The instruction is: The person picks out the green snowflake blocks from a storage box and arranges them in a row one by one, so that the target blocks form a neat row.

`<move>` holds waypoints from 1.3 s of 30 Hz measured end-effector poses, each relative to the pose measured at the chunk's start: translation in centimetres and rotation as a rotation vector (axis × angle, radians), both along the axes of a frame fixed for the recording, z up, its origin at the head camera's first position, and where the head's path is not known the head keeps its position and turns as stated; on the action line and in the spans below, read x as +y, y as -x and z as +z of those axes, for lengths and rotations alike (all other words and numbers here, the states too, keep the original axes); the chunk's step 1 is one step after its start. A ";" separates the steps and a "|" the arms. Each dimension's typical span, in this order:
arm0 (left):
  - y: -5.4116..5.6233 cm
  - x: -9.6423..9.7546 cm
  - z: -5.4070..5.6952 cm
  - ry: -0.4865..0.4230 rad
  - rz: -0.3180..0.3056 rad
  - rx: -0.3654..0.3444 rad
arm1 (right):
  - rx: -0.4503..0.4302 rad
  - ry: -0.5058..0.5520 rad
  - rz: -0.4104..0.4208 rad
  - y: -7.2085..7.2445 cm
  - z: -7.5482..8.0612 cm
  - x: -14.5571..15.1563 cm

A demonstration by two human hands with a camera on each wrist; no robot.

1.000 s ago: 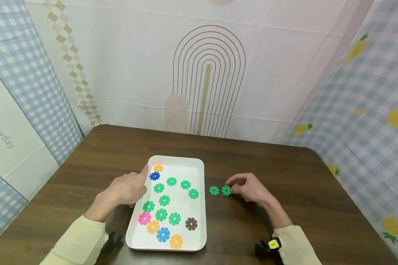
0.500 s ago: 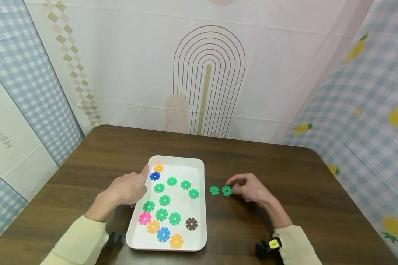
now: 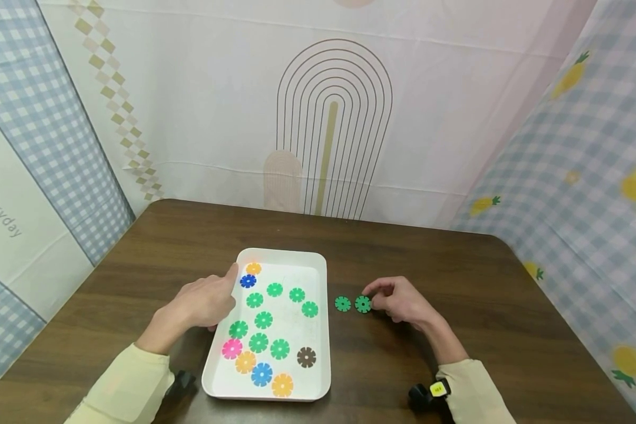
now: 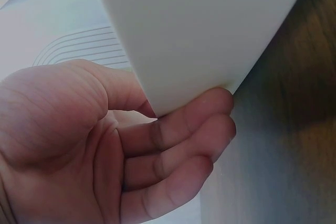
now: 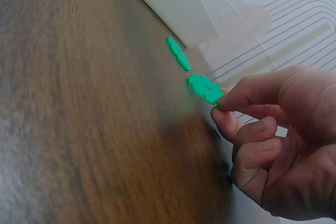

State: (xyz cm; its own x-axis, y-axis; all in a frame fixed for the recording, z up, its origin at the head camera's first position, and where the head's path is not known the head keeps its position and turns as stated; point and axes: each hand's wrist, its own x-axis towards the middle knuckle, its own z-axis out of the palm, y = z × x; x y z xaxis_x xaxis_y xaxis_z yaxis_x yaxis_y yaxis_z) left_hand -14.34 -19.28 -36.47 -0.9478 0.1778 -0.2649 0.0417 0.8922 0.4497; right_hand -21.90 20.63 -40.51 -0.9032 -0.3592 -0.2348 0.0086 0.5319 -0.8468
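My left hand holds the left side of a white tray. In the left wrist view its curled fingers press the tray's outer wall, with the thumb at the rim. Between thumb and forefinger, my right hand pinches a green notched disc by its edge, tilted up. Just left of it, a second green disc lies on the table, close but apart in the head view. The remaining fingers of the right hand are curled in.
Inside the tray lie several green discs, a brown disc, a pink disc, a dark blue disc, a light blue disc and several orange discs. The brown table meets a patterned cloth behind.
The view has shifted very slightly. Both hands, the tray and the discs keep nearly the same places, and the right hand still pinches the green disc.
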 end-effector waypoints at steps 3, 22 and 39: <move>-0.1 0.0 -0.1 -0.001 0.000 -0.001 | -0.004 -0.004 -0.001 0.0 0.0 0.0; -0.1 -0.2 0.1 0.012 -0.002 0.007 | 0.163 -0.005 0.031 -1.0 2.7 -3.2; -0.1 -0.1 0.1 -0.003 -0.007 0.014 | 0.217 0.057 0.270 -2.9 3.5 -10.4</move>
